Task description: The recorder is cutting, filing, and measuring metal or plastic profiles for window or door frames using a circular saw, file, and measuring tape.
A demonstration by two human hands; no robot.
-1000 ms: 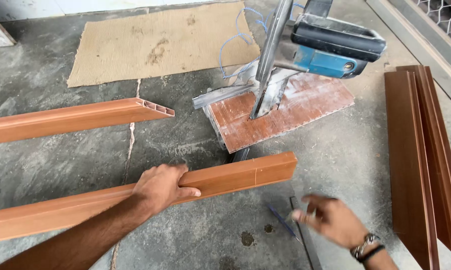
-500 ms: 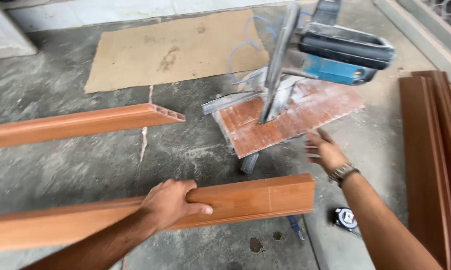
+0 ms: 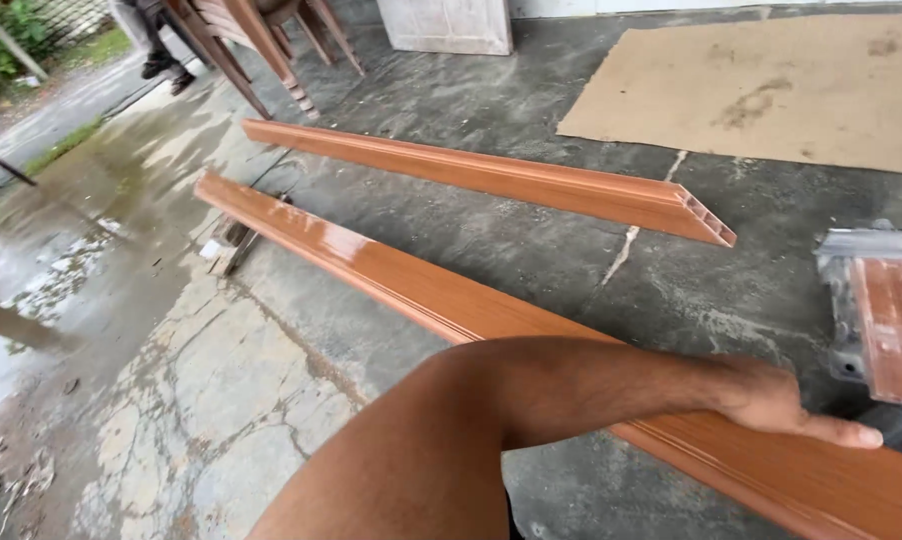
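My left hand (image 3: pixel 783 405) lies on top of a long glossy brown hollow plank (image 3: pixel 371 265), fingers curled over its far edge and thumb pointing right. The plank runs along the concrete floor from the far left down to the lower right corner. My forearm crosses the lower middle of the view and hides part of the plank. A second, shorter brown plank (image 3: pixel 491 180) lies behind it, its angled hollow cut end pointing right. My right hand is out of view.
At the right edge is a saw's metal base with a brown offcut (image 3: pixel 886 310). A cardboard sheet (image 3: pixel 771 80) lies at the back right. Wet ground with a puddle (image 3: pixel 11 330) is at left. Wooden legs (image 3: pixel 261 40), a white block (image 3: pixel 446 25) and someone's feet (image 3: pixel 161 62) are at the back.
The view has swung left along the planks, so the saw is mostly out of frame. My right hand, near the saw before, has left the view. My left hand stays on the plank.
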